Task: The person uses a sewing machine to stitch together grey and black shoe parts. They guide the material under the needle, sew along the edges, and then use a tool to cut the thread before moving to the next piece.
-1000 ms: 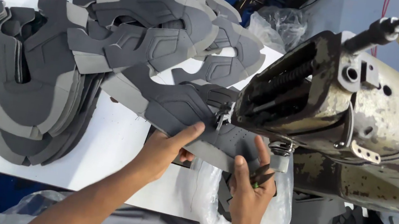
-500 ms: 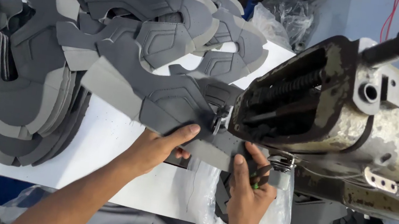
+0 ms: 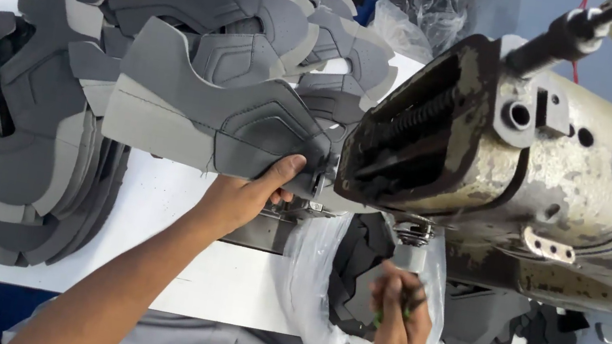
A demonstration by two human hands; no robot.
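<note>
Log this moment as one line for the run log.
left hand: holds grey shoe upper piece at sewing machine | right hand: in plastic bag of dark cut pieces | stacked uppers on table

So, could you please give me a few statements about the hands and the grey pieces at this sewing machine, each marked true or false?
1. The left hand grips a grey shoe-upper piece by its edge. True.
2. The right hand rests on top of the sewing machine. False: it is below the machine head, over a clear plastic bag.
3. Stacks of grey cut pieces lie on the white table. True.
4. The plastic bag holds bright red pieces. False: the pieces in it are dark grey.
</note>
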